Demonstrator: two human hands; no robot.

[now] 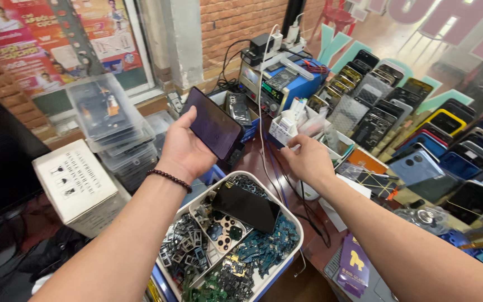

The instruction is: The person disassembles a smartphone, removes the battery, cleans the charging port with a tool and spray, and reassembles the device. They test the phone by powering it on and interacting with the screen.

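Over a crowded repair worktop (308,246), the left hand (183,151) holds a dark smartphone (212,123) up at about eleven o'clock from the view's centre, screen facing the camera, fingers wrapped behind it and thumb along its lower edge. The right hand (308,159) reaches toward one o'clock, fingers curled down onto the rim of a white tool holder (286,128); whether they pinch anything I cannot tell. By my judgement the step in hand is picking a tool while the phone is held ready, and the next move calls for a sure grip on one slim item among many packed together.

Counted: two hands, one held phone, one second dark phone (247,206) lying on a white divided tray (294,226) of small salvaged parts at six o'clock. One blue bench unit (280,84) stands at twelve o'clock, one white carton (76,184) at nine o'clock, one stack of clear plastic boxes (113,126) beside it. Phone back covers (420,128) at three o'clock are too many to count.
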